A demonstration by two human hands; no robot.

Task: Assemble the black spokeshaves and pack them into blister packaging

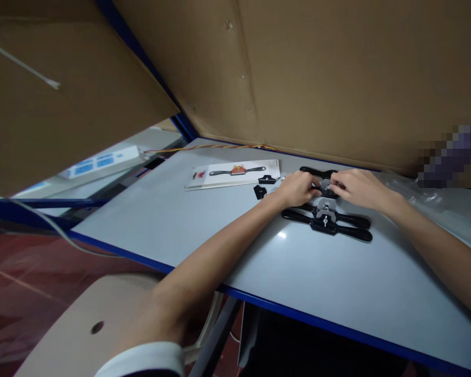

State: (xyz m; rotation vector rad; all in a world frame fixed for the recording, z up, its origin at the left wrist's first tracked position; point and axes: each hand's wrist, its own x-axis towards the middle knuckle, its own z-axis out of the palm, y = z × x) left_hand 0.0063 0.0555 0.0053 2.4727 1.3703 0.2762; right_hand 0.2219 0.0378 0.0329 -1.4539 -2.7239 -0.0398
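My left hand (298,188) and my right hand (357,187) meet over a black spokeshave (317,172) at the far side of the grey table (180,220). Both have their fingers curled and pinched around its middle part. Two more black spokeshaves (329,222) lie side by side just in front of my hands. Two small black parts (262,186) sit to the left of my left hand. Beyond them lies a white packaging card (235,173) printed with a picture of the tool.
Brown cardboard walls (317,78) close off the back and left of the table. A red-yellow wire (204,147) runs along the back edge. Clear plastic bags (424,193) lie at the right. A white power strip (102,161) sits beyond the left corner, a beige stool (86,324) below.
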